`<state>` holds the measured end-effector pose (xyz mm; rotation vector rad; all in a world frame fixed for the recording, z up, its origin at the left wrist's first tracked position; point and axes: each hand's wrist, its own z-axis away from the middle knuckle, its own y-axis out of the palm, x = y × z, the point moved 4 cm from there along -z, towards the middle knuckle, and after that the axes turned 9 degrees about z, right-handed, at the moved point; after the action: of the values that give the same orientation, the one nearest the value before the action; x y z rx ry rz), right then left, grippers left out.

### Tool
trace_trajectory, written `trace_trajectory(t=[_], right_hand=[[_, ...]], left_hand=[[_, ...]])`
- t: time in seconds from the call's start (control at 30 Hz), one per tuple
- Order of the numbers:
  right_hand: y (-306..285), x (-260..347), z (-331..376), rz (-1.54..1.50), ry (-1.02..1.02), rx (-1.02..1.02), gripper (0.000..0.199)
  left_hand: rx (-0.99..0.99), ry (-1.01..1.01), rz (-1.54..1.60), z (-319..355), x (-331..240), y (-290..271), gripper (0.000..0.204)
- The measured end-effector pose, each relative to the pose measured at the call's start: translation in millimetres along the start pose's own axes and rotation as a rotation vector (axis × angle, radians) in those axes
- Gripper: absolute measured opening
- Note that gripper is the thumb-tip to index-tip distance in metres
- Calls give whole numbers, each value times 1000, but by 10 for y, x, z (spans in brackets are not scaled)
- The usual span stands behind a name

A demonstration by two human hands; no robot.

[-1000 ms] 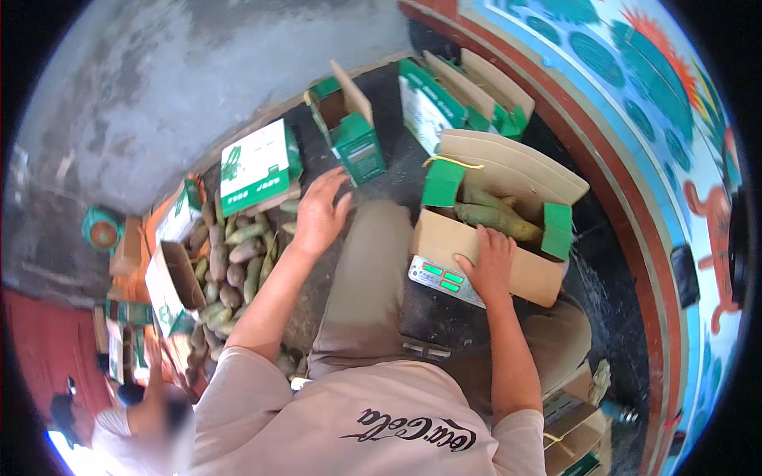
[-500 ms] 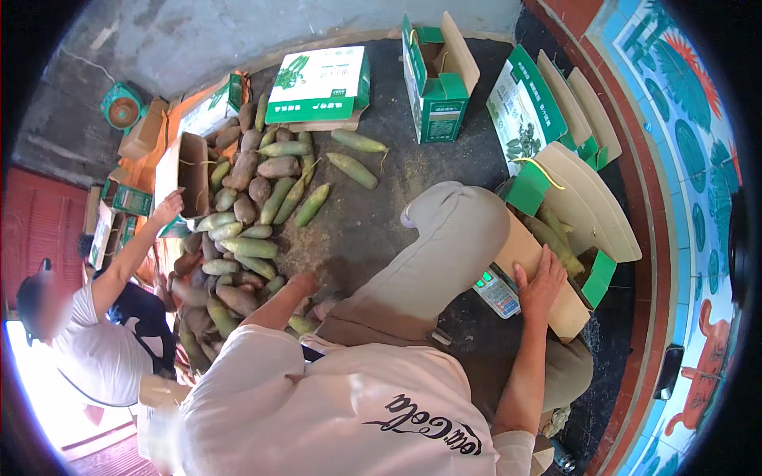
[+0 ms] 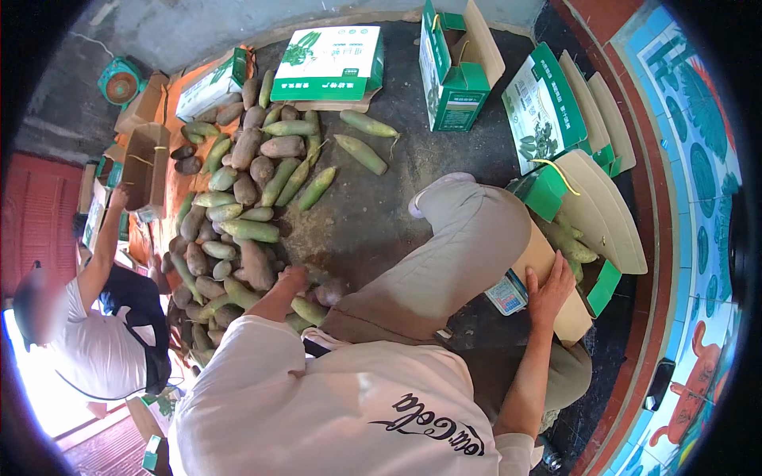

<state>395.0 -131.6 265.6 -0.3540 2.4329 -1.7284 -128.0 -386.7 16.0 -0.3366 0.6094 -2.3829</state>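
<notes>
Vegetables (image 3: 250,231) lie piled at left; more sit in the right box (image 3: 601,208). You seem to be picking one. Your left hand (image 3: 293,279) is near the pile; I can't tell its grip. Your right hand (image 3: 552,287) rests loosely on the box, gripping nothing. Lifting calls for a snug hold.

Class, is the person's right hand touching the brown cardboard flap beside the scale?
Touching. The head view shows the right hand lying across the brown cardboard flap, with no gap visible between them.
</notes>
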Motion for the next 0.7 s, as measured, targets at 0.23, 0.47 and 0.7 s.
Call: trace_trajectory(t=[0.23,0.47,0.7], right_hand=[[15,-35,11,17,-18,-11,69],[27,-48,12,36,-2,46,71],[39,-62,5,50,-10,55,71]], left_hand=[[26,-16,23,404,25,-6,54],[-310,51,-63,458,151,-150,52],[-510,-181,312,316,561,-444,65]])
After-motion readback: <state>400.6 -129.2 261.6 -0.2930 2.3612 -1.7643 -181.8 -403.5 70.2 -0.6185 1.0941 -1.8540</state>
